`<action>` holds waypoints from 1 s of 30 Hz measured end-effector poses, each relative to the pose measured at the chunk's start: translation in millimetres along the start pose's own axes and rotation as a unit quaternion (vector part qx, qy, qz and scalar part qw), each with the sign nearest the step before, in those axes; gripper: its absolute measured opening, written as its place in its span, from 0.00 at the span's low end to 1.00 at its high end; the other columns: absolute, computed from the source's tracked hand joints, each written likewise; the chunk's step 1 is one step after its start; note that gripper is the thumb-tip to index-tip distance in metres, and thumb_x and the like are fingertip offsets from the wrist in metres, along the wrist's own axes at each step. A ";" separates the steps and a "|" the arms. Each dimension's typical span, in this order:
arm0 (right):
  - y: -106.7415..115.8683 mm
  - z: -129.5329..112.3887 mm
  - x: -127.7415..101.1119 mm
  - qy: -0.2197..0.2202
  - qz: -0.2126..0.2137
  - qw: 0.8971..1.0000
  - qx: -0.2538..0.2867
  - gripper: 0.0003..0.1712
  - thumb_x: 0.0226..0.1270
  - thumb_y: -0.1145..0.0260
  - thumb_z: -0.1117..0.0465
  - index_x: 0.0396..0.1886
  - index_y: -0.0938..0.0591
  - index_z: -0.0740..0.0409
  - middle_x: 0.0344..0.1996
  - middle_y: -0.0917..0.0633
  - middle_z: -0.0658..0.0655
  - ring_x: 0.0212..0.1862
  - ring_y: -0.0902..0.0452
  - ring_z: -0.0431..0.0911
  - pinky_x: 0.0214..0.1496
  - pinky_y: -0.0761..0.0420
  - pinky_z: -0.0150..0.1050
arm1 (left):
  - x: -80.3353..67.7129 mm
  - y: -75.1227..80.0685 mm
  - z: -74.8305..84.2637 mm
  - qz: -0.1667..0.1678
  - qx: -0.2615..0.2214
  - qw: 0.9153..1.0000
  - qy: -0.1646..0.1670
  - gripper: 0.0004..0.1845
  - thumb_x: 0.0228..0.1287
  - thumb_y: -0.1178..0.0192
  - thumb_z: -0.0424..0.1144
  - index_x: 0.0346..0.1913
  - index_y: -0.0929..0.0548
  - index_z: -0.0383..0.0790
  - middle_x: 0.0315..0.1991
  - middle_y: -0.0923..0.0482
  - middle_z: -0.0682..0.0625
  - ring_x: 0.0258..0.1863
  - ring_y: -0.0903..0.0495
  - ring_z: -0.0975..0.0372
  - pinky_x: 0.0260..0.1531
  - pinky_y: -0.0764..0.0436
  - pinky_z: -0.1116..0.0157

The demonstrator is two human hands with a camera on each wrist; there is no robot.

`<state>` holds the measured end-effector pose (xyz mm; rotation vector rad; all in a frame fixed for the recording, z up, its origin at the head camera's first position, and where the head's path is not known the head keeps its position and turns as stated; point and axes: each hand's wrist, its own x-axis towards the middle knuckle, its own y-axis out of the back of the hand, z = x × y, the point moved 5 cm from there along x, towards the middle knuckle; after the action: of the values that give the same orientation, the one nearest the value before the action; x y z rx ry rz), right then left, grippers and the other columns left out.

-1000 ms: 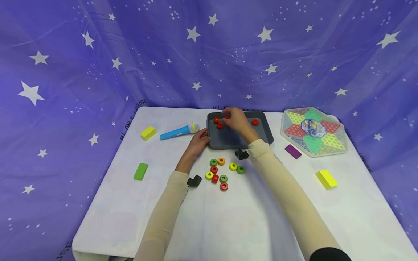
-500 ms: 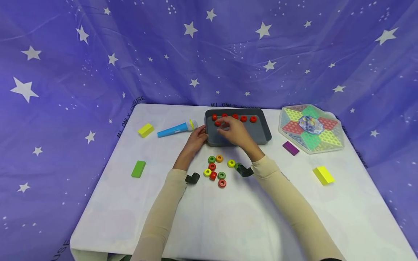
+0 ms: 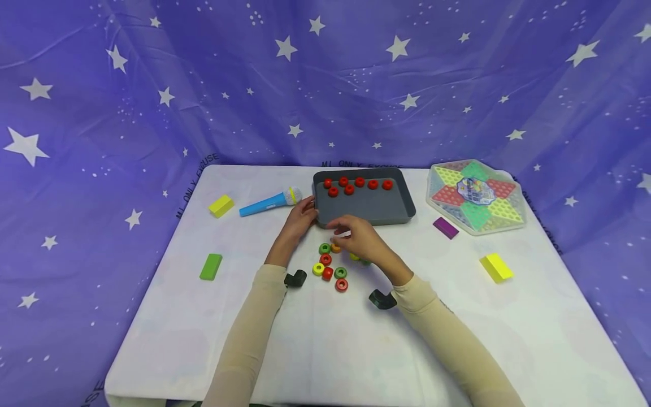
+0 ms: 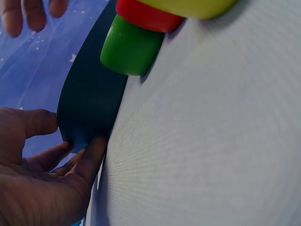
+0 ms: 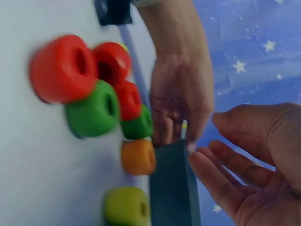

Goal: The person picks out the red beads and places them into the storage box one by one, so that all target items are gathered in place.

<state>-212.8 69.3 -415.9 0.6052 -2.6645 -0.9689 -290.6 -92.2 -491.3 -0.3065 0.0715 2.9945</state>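
Right hand [image 3: 360, 242] first: fingers relaxed and slightly spread, holding nothing, as the right wrist view shows with its open palm and loose fingertips [image 5: 221, 160]. It hovers over the far side of the loose pile of rings [image 3: 331, 264] on the white table [image 3: 356, 350], fingers pointing toward the left. Right under those fingertips sits the orange ring [image 3: 335, 247], with a green ring [image 3: 324, 248] just beside it on the left; a yellow ring [image 3: 354, 257] is mostly hidden beneath the palm. So the nearest pieces lie just below and a touch to the left of the fingers, while the red ones [image 3: 326, 259] lie nearer the person, back toward the wrist. This hand is clearly closer to the pile than the other. Over to the left hand [image 3: 301, 219]: fingers curled lightly round the near left corner of the dark grey tray [image 3: 373, 212], thumb on one side and fingers on the other in the left wrist view [image 4: 75, 150], bracing it. Inside the tray, along its far edge, stand seven red rings [image 3: 356, 183] in a loose line. Further out, a blue toy microphone [image 3: 269, 203] lies just left of the tray, its long axis pointing at the tray corner.
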 end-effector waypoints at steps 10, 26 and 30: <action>-32.5 -3.3 -12.7 0.060 -0.062 0.996 -0.032 0.14 0.58 0.30 0.67 0.46 0.16 0.61 0.39 0.16 0.58 0.39 0.22 0.49 0.45 0.20 0.39 | -1.4 2.4 -1.4 -0.004 -0.014 1.000 -0.015 0.28 0.71 0.50 0.31 0.73 0.38 0.41 0.67 0.33 0.41 0.65 0.30 0.54 0.62 0.28 0.54; -51.4 -5.7 -14.1 0.109 -0.111 0.983 -0.098 0.12 0.61 0.33 0.68 0.45 0.14 0.58 0.43 0.15 0.51 0.46 0.22 0.43 0.56 0.24 0.39 | -1.7 -0.4 -0.7 -0.006 -0.011 1.000 -0.012 0.28 0.71 0.50 0.31 0.73 0.38 0.42 0.67 0.32 0.42 0.64 0.30 0.55 0.62 0.28 0.54; -54.8 -6.4 -14.1 0.101 -0.117 0.982 -0.112 0.13 0.60 0.32 0.67 0.45 0.14 0.56 0.43 0.16 0.50 0.44 0.24 0.42 0.55 0.24 0.39 | -1.3 -1.6 -0.5 -0.006 -0.008 1.000 -0.014 0.28 0.71 0.50 0.32 0.73 0.39 0.42 0.68 0.33 0.42 0.64 0.30 0.55 0.62 0.28 0.55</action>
<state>-181.7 34.2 -448.2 0.9256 -2.3032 -1.1797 -289.0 -90.8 -491.6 -0.2643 0.0437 2.9887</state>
